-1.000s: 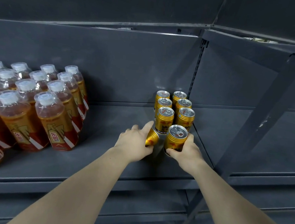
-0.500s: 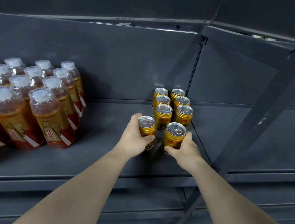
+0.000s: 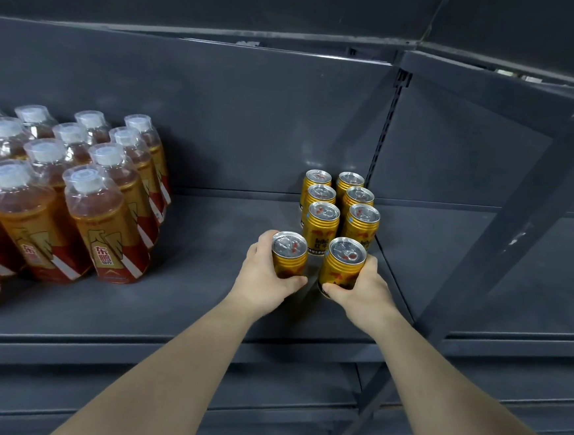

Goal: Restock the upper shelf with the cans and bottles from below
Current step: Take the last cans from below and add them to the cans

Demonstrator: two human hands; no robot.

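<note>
- Tipped over a second before, the left can (image 3: 289,253) had been stood up by the left hand (image 3: 267,277), whose fingers wrapped round its body.
- Its long axis ran vertical, lid facing up, like the right can (image 3: 343,266), which the right hand (image 3: 362,288) clasped low down.
- Both fronted the two can rows (image 3: 323,220) near the right end of the upper shelf (image 3: 204,296), well apart from the bottles (image 3: 106,220).
- Each row looked one can longer, and letting go seemed next.

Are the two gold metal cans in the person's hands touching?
Apart. The head view shows a dark gap between the left gold metal can, in the left hand, and the right gold metal can, in the right hand.
</note>
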